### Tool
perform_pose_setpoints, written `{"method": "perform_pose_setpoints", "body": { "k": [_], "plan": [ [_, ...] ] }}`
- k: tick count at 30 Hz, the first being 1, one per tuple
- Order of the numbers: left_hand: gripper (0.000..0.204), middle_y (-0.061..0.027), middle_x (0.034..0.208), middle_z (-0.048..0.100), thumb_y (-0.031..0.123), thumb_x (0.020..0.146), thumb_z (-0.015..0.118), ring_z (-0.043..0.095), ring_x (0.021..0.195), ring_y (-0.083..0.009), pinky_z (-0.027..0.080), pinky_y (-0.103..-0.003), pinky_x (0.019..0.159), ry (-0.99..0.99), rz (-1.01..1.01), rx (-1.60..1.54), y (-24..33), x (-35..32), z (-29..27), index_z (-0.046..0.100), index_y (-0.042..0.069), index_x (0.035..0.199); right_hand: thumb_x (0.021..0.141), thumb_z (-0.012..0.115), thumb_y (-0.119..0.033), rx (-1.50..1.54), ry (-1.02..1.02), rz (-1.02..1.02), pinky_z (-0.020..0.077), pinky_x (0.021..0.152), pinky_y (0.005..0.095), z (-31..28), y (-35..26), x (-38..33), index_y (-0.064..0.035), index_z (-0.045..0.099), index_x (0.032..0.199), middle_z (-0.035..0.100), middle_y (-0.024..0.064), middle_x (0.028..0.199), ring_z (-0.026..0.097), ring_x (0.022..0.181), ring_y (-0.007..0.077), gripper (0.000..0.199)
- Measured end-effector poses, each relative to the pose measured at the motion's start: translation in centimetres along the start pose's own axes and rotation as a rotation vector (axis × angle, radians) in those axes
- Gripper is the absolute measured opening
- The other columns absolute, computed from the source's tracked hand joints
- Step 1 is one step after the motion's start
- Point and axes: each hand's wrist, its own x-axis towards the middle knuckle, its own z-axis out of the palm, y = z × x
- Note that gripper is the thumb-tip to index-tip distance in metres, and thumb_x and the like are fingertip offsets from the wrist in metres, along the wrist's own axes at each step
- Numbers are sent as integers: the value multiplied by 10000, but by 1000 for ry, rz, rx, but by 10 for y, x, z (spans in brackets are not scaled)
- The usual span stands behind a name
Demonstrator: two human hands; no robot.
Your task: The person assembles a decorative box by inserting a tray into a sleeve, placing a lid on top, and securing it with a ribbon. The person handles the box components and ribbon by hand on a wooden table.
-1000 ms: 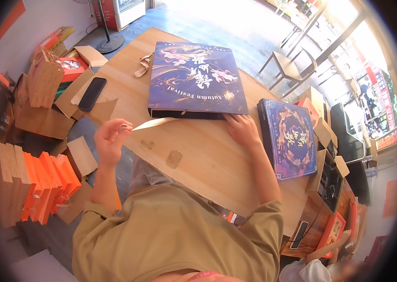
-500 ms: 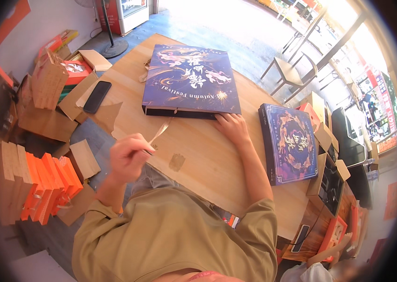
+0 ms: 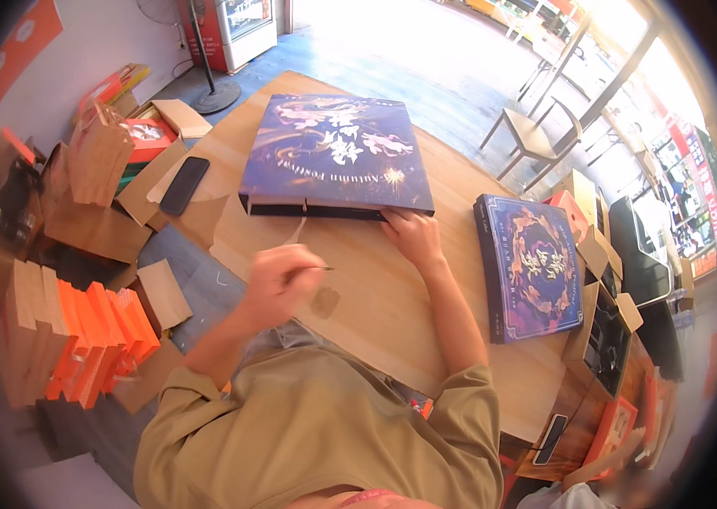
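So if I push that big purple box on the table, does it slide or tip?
The big purple box lies flat and wide on the smooth wooden table, so it would probably slide rather than tip. Its straight edges suggest stiff board. The right hand presses its near edge, likely holding it steady.

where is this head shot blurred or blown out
Head view: the left hand is motion-blurred, while the right hand on the large purple box is sharper; sunlight washes out the floor at top; table edges bow with fisheye distortion; corners are vignetted black.
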Motion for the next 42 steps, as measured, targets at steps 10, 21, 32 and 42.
{"method": "perform_pose_setpoints", "body": {
  "k": [10, 21, 32, 42],
  "plan": [
    [217, 2, 846, 667, 228, 1056, 685, 557, 625, -59, 439, -242, 547, 173, -734, -651, -112, 32, 89, 764, 27, 1080, 833, 831, -148, 165, 229, 71, 591, 645, 340, -31, -62, 32, -114, 769, 919, 780, -7, 963, 752, 793, 203, 111],
    [162, 0, 892, 648, 192, 1090, 625, 554, 644, -72, 438, -252, 528, 276, -758, -898, -119, 29, 102, 702, 53, 1119, 814, 813, -130, 208, 227, 85, 594, 646, 341, -35, -70, 38, -112, 765, 892, 787, -4, 946, 757, 793, 209, 93],
    [166, 17, 783, 629, 183, 1070, 642, 521, 633, -69, 397, -246, 555, 281, -701, -752, -127, 28, 110, 729, 43, 1064, 900, 779, -191, 286, 140, 167, 601, 706, 381, -48, -79, 36, -78, 795, 948, 801, 82, 960, 767, 809, 278, 123],
    [197, 11, 815, 663, 165, 1045, 655, 566, 712, -56, 433, -258, 628, 154, -657, -420, -109, 30, 99, 759, 5, 1095, 987, 700, -198, 264, -55, 396, 565, 731, 455, -38, -78, 33, -58, 752, 1062, 767, 147, 906, 731, 825, 355, 166]
  ]
}}
